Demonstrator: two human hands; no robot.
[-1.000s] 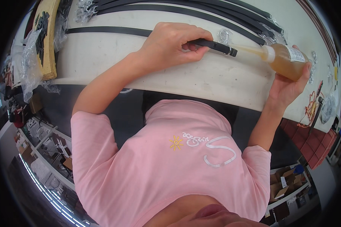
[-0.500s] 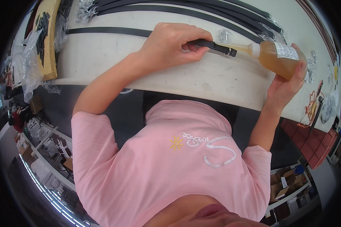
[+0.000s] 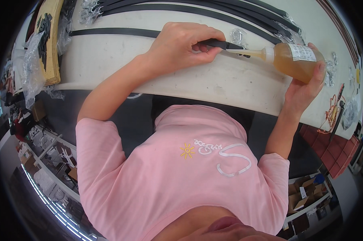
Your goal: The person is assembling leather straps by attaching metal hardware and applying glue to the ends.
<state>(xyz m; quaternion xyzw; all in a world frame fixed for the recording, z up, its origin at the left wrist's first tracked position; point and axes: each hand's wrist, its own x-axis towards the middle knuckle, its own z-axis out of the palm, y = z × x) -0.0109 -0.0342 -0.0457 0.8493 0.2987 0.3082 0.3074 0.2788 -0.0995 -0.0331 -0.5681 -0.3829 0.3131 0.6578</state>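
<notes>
My left hand (image 3: 189, 43) is closed round the end of a long black strip (image 3: 117, 32), which runs off to the left over the white table. In my right hand (image 3: 310, 74) is a squeeze bottle (image 3: 296, 60) of amber liquid with a white label and cap, tilted nearly on its side. Its thin nozzle (image 3: 249, 52) points left and lies along the strip's dark end, near my left fingertips. Whether liquid is coming out cannot be seen. Small fittings at that end are partly hidden behind the nozzle.
Several black strips (image 3: 213, 12) with plastic-wrapped ends lie across the table's far side. At left stands a wooden tray (image 3: 54, 48) of black pieces beside clear plastic bags (image 3: 32, 68). A small clear bag (image 3: 238, 37) lies beyond my hands. Orange cord (image 3: 331, 114) and a red crate (image 3: 330, 150) are at right.
The bottle has shifted slightly left, and its nozzle now reaches further along the strip end toward my left fingers. My left hand keeps its grip and has barely moved.
</notes>
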